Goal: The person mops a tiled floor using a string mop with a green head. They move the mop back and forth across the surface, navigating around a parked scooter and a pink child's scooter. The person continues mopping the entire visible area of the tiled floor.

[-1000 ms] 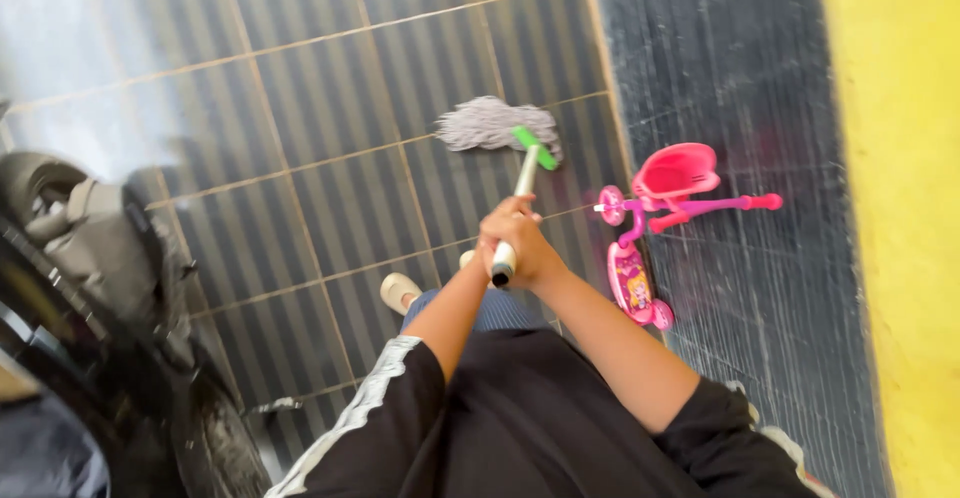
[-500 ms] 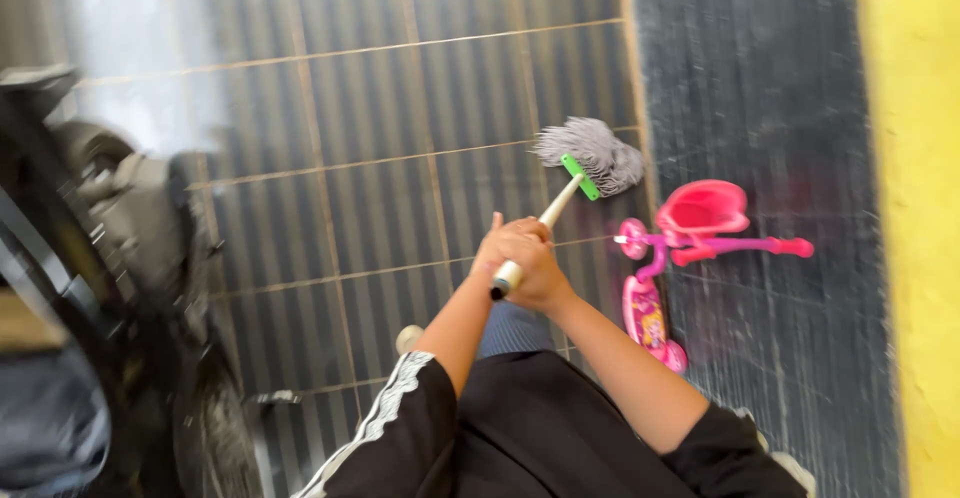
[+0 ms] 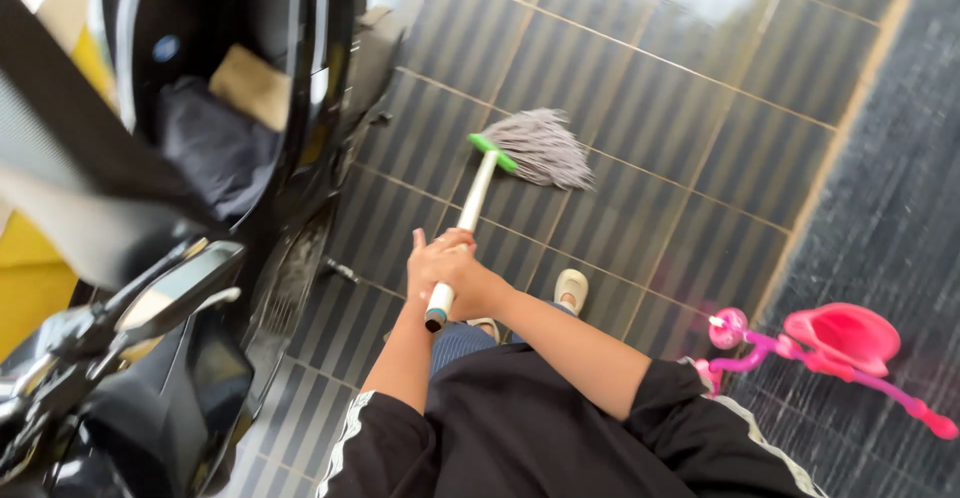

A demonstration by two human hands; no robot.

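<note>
- Gripping the top end of the mop handle (image 3: 470, 220), the right hand (image 3: 462, 270) and left hand (image 3: 428, 261) close together around it in the head view; the left sits partly hidden behind the right.
- From the hands, the handle's long axis runs up and slightly right to the green collar (image 3: 493, 152).
- Beyond the collar, the grey mop head (image 3: 545, 145) lies spread on the striped tile floor (image 3: 690, 138).
- A black scooter (image 3: 170, 288) stands close on the left, with a flat tan package (image 3: 250, 86) in its open compartment.
- A pink toy tricycle (image 3: 835, 343) sits well apart, lower right, by the dark wall.
</note>
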